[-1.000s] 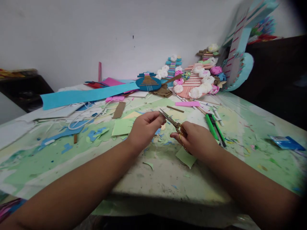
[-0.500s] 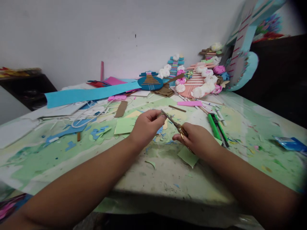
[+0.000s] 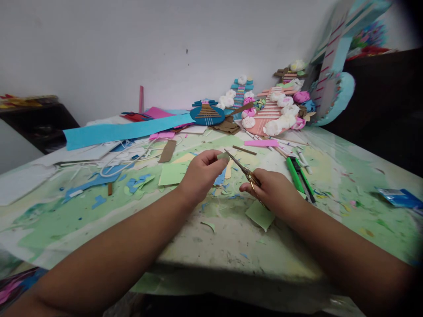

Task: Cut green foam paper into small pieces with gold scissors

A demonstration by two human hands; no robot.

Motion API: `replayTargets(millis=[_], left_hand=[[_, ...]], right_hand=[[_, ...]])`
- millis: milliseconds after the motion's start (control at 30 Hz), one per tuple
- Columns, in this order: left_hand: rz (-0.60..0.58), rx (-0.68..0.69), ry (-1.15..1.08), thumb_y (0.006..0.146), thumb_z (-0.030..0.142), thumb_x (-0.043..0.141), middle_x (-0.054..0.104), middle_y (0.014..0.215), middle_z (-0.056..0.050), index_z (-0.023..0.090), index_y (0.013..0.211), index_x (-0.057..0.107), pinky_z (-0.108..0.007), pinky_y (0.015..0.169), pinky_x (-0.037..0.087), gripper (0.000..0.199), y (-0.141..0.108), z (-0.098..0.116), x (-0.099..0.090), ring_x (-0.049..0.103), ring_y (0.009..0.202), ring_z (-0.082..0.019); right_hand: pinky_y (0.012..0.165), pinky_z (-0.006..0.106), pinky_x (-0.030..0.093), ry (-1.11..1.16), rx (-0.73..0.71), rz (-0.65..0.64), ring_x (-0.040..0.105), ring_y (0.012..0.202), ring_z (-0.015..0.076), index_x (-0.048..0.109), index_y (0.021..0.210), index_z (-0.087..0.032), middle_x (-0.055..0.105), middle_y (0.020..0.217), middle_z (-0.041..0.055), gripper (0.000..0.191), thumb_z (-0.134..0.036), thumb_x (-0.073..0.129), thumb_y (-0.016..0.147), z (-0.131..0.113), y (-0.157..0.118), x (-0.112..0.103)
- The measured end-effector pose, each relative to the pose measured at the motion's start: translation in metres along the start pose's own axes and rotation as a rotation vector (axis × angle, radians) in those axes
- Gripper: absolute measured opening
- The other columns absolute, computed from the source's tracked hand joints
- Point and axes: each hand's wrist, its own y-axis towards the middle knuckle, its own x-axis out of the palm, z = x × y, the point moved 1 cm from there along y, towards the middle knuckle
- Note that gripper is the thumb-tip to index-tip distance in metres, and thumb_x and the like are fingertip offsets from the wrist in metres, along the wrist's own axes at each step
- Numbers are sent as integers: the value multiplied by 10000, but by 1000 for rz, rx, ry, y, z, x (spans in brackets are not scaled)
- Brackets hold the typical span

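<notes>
My left hand pinches a small green paper piece between thumb and fingers. In my right hand are gold-handled scissors, their tips pointing up and left, right beside the green piece. Below my right hand lies a green paper square. Another light green sheet rests left of my left hand, partly behind it. Small blue and green scraps are scattered on the table between the hands.
A green box cutter lies right of my right hand. Farther back are a long blue strip, a pink strip, white cords and decorated paper instruments against the wall. A blue packet sits at the right.
The scissors' tips have moved slightly right, off my left fingertips. More of the small green piece now shows above my left fingers.
</notes>
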Motion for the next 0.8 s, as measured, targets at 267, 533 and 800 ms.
replayTargets(millis=[267,533,800], left_hand=[[-33,-8,44,660,302,478,429,497,30,161,593,532,-206,472,285,165,1,-5,0,367,483,-73],[-170,286,603,678,234,454,451,533,15,187,583,563,-227,525,265,152,-5,-13,9,385,549,-102],[-276,397,885,719,244,397,532,717,-36,196,823,571,-249,603,324,208,-11,-10,11,458,684,-143]], right_hand=[[416,217,201,156,68,44,327,456,91,385,549,-187,416,489,-17,387,-552,381,678,2,-1,1],[569,256,400,1108,71,42,504,612,114,449,744,-160,519,670,7,260,-406,488,670,7,8,19],[704,317,437,1280,134,29,561,668,122,451,730,-160,562,690,3,227,-320,576,628,7,10,20]])
